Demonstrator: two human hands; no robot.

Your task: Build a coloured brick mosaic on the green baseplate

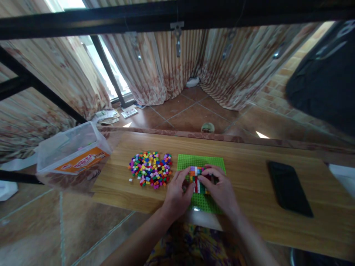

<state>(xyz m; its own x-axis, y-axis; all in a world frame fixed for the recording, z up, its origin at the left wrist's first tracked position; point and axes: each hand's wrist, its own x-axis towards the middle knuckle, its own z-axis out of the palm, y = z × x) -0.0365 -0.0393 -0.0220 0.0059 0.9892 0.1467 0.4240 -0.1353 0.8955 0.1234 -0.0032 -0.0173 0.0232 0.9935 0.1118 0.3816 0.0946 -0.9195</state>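
A green studded baseplate [201,160] lies on the wooden board in front of me. On its middle sits a patch of small coloured toy bricks [197,181], in rows of white, red, orange, purple and green. My left hand [178,192] bends its thumb and fingers against the patch's left edge. From the right, my right hand [222,188] curls over the patch, with thumb and forefinger on its upper surface. Both hands partly cover the bricks, so any single brick in the fingers is hidden. Left of the plate lies a pile of loose multicoloured bricks [151,168].
A clear plastic tub [73,147] with an orange label stands at the board's left end. A black phone [290,188] lies on the wooden board [246,173] to the right. A dark metal bar [177,16] crosses above, with clips hanging. Papers [108,116] lie on the tiled floor near curtains.
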